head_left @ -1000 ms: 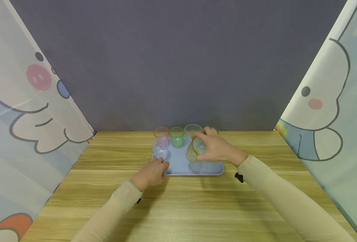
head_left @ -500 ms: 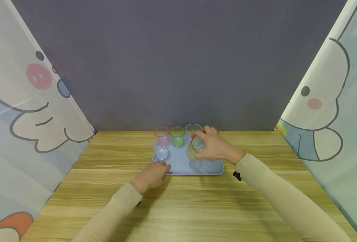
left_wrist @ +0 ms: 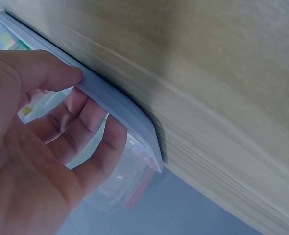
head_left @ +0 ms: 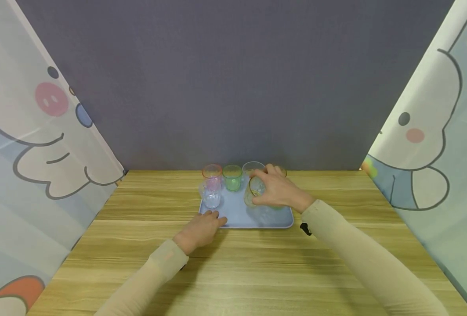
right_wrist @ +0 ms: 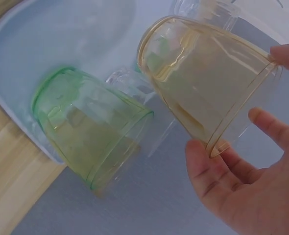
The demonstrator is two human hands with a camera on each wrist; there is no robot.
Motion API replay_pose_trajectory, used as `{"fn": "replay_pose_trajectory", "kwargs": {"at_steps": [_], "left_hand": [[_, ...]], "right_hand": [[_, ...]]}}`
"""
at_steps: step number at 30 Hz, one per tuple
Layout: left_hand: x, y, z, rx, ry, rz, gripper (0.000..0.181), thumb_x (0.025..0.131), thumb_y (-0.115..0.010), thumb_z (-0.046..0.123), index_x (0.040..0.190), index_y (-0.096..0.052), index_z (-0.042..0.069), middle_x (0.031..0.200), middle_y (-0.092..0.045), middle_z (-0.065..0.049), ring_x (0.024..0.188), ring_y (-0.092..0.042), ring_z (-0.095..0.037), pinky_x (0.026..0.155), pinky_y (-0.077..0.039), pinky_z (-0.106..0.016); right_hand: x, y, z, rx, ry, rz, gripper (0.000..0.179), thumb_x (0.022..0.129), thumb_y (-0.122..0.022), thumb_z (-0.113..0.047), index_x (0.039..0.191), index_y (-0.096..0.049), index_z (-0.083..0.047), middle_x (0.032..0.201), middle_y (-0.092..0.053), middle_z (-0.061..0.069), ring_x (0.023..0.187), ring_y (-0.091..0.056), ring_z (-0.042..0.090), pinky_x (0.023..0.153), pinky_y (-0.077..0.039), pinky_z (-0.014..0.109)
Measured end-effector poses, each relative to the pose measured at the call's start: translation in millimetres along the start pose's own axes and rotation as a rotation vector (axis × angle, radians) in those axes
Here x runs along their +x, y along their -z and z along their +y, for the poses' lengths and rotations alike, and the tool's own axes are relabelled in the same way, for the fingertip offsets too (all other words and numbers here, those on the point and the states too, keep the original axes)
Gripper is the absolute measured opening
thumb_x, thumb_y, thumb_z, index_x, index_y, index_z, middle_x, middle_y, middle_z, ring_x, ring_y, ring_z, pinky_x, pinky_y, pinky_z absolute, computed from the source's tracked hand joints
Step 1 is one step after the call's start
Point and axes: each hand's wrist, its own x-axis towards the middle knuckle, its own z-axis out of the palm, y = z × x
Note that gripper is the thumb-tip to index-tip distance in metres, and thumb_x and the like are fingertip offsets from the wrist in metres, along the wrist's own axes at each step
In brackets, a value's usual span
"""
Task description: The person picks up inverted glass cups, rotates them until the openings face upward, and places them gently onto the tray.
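My right hand [head_left: 276, 189] holds a see-through amber cup [right_wrist: 208, 83] near its rim, between thumb and fingers. The cup stands nearly upright over the light blue tray [head_left: 239, 217]; whether its base touches the tray I cannot tell. Beside it on the tray is a green-rimmed cup [right_wrist: 88, 127], mostly covered by my hand in the head view. At the tray's front left corner is my left hand [head_left: 201, 227]. In the left wrist view its thumb and fingers lie either side of the tray rim, fingertips partly hidden.
Along the tray's back stand a pink cup [head_left: 212, 177], a green cup [head_left: 232, 180] and a clear cup [head_left: 253, 166]. Another clear cup [head_left: 211, 199] is at the left. Behind my right hand an amber rim [head_left: 283, 170] shows. The wooden table [head_left: 257, 272] meets a grey panel.
The amber cup in my right hand has tipped from slanted to nearly upright, shifting slightly. The fingers of my left hand have spread a little at the tray's corner.
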Motion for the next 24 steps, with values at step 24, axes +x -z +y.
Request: {"fn": "replay_pose_trajectory", "kwargs": {"at_steps": [24], "left_hand": [[0.3,0.6,1.8,-0.022,0.005,-0.033,0.038,0.088,-0.075,0.001,0.121,-0.065,0.017,0.102,-0.061,-0.006,0.096,-0.062,-0.027,0.076,-0.058,-0.046]], "right_hand": [[25.2,-16.2,1.8,-0.012,-0.067,-0.015,0.069,0.077,-0.071,-0.045,0.142,-0.056,-0.027,0.129,-0.048,0.012,0.104,-0.044,0.026,0.073,-0.047,0.041]]}}
